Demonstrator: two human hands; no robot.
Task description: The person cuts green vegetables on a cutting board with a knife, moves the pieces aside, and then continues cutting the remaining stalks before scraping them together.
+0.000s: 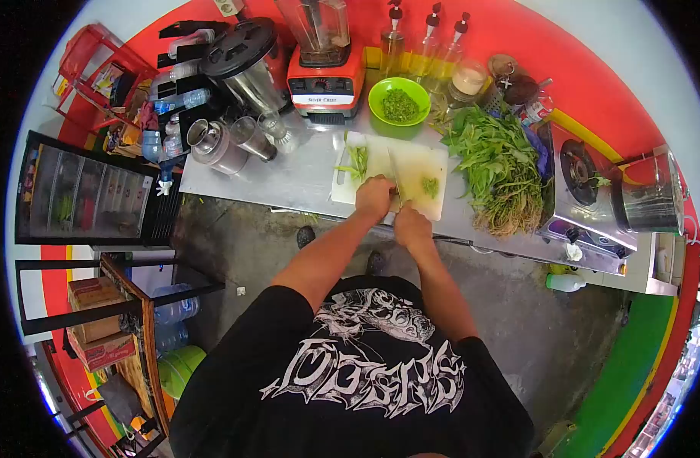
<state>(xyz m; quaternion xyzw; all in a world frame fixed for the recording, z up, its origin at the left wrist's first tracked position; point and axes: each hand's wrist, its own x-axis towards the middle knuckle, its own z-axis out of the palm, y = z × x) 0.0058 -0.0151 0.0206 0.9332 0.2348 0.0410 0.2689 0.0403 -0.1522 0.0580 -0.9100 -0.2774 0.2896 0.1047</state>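
My right hand (413, 227) is wrapped round the handle of a knife (393, 169) at the near edge of a white cutting board (376, 145). The blade points away from me across the board. Just left of the blade, my left hand (374, 197) rests on the board with its fingers curled in; what they hold, if anything, is hidden. Cut green stems (357, 162) lie at the board's left side. A small heap of chopped greens (431, 186) sits at its right. Behind the board, a lime-green bowl (376, 95) contains more chopped greens.
A big bunch of leafy greens with roots (498, 172) lies right of the board, beside a gas stove (582, 183) bearing a metal pot (647, 195). A red blender (325, 80), pump bottles (426, 49) and metal cups (216, 145) stand along the steel table (289, 179).
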